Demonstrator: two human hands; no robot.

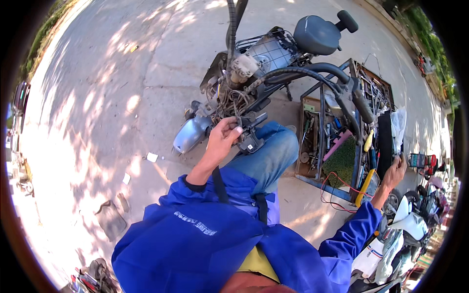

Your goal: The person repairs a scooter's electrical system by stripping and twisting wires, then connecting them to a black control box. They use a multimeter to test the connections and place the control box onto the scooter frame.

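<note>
A scooter front assembly with tangled wires [234, 100], black handlebars and a silver mirror housing [190, 134] occupies the upper middle. My left hand [224, 135] has its fingers closed on dark wiring just above a black bracket [253, 144]. At the right, my right hand [394, 172] is closed at the outer end of the tool box, beside a long black strip [384, 144] and a clear plastic bag [397, 124]; what it grips is too small to make out. The box holds wrenches, a pink piece [337, 144] and a yellow-handled tool [368, 140].
A dark seat [315, 35] stands behind the handlebars. A metal frame [330, 193] edges the tool box, with red wires over it. Parked scooters [410, 220] line the lower right. A grey mat [110, 219] and white scraps [152, 157] lie on the concrete at left.
</note>
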